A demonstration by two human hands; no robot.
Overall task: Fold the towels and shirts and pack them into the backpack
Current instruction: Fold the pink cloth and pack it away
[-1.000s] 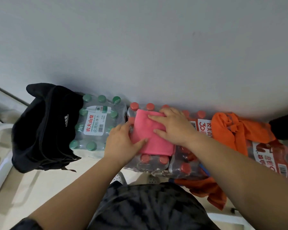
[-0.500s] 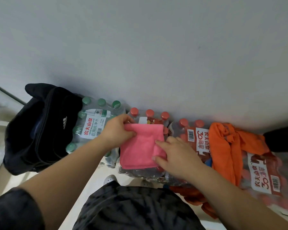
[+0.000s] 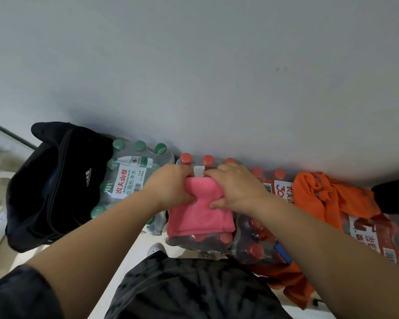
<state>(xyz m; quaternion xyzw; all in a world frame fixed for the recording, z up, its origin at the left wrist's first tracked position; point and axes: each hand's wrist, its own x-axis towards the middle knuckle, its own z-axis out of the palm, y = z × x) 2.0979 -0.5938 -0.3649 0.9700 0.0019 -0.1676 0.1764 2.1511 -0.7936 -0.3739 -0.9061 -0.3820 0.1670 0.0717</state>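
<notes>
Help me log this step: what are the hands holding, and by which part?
Both hands hold the pink towel by its far edge: the left hand at the far-left corner, the right hand at the far-right corner. Its near part lies on the red-capped bottle pack.

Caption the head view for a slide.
Both hands fold a pink towel atop bottled-water packs, black backpack alongside.

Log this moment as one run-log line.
step: folding | left hand, right hand: gripping pink towel on bottle pack | backpack: open, left

Green-capped water pack [image 3: 134, 180] left of my fingers, red-capped bottle packs [image 3: 258, 238] beneath and right of them, grey wall [image 3: 194, 77] beyond.
</notes>
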